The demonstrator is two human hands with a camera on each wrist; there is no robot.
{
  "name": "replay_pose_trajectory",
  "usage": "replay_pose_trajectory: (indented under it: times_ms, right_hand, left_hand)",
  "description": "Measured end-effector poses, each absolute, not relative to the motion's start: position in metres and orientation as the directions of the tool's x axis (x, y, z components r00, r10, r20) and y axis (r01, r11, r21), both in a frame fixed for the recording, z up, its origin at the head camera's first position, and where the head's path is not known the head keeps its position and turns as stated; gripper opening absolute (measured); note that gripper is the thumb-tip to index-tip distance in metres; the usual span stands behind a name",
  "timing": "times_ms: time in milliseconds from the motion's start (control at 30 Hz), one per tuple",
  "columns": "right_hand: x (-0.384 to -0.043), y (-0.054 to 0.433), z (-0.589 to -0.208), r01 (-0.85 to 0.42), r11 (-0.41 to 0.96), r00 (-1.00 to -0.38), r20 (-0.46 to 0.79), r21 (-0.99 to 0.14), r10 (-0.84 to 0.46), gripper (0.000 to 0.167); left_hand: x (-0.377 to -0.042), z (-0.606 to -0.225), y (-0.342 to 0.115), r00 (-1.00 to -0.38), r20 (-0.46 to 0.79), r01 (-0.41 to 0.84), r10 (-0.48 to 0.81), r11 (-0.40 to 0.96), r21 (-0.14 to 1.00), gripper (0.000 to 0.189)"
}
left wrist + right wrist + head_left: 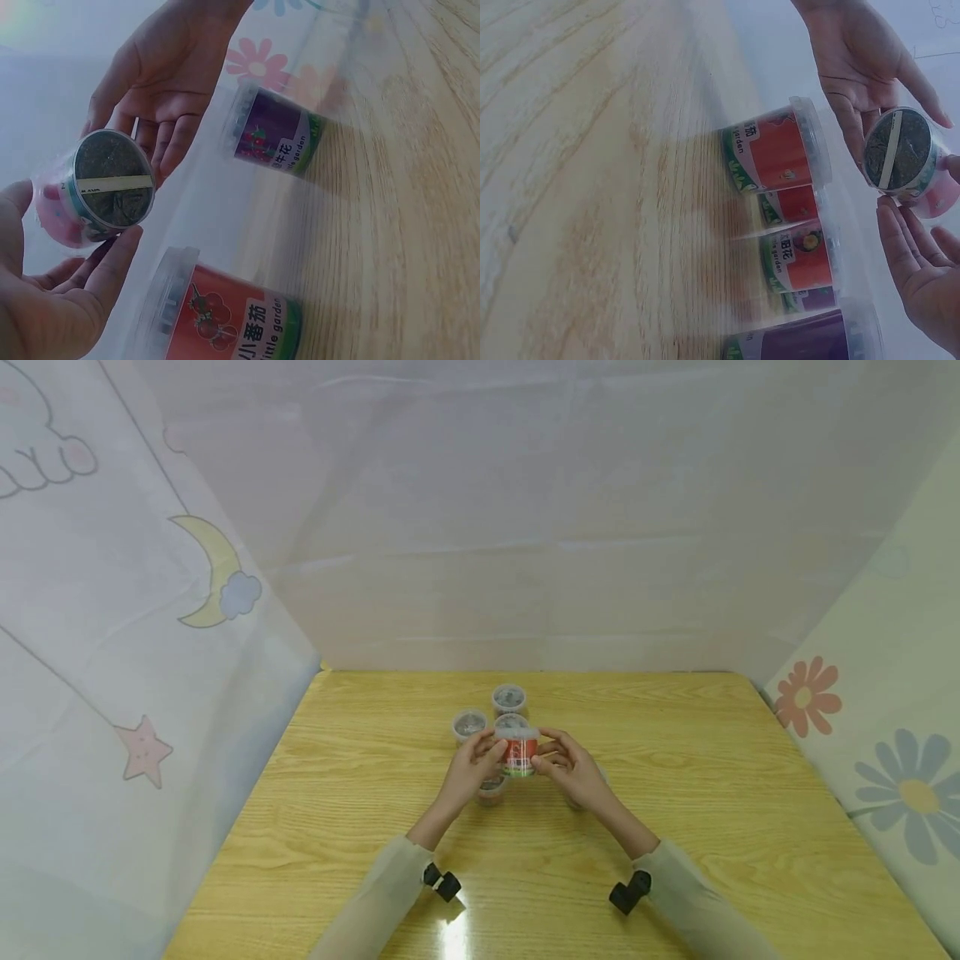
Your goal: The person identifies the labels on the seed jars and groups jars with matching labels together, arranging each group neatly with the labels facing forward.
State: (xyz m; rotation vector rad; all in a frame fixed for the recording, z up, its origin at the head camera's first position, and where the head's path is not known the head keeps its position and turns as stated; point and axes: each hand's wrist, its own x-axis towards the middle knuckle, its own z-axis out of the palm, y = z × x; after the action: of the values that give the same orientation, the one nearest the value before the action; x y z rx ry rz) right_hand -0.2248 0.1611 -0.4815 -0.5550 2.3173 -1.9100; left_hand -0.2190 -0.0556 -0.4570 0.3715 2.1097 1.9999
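A small clear plastic tub with a red and green label (519,753) is held up above the table between both hands. My left hand (474,768) grips its left side, and my right hand (573,768) holds its right side. In both wrist views the tub's round base (114,184) shows dark contents and a pale strip across it. Below the hands stand similar lidded tubs: a red one (225,319) with a tomato picture near the left hand, and a purple one (274,135) under the right hand, mostly hidden in the head view.
Several more lidded tubs stand grouped on the wooden table (337,827), among them one at the back (509,697) and one at the left (470,724). A pale wall sheet (495,527) rises behind the table, with printed sheets on both sides.
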Motion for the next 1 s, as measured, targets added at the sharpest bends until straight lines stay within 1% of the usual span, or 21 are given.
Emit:
replay_pose_trajectory:
  times_ms: [167,300,433,667,1000]
  right_hand:
    - [-0.217,0.16,-0.463,-0.226,0.182,-0.928,0.155,-0.957,-0.339,0.052]
    - [-0.216,0.16,-0.457,-0.234,0.189,-0.929,0.162,-0.954,-0.332,0.051]
    - [-0.222,0.163,-0.466,-0.244,0.161,-0.93,0.184,-0.956,-0.318,0.048]
    - [-0.228,0.169,-0.484,-0.259,0.147,-0.925,0.201,-0.955,-0.321,0.046]
    - [-0.228,0.175,-0.484,-0.259,0.147,-0.915,0.194,-0.955,-0.354,0.054]
  left_hand:
    - [-0.221,-0.456,-0.054,-0.945,0.028,0.047,0.327,0.051,0.998,0.054]
    - [-0.223,-0.456,-0.052,-0.94,0.041,0.05,0.339,0.019,0.999,0.053]
    - [-0.223,-0.456,-0.049,-0.928,0.062,0.069,0.368,0.007,0.998,0.056]
    - [-0.221,-0.458,-0.046,-0.913,0.092,0.131,0.397,0.072,0.989,0.058]
    - [-0.223,-0.462,-0.045,-0.888,0.142,0.195,0.437,0.08,0.977,0.059]
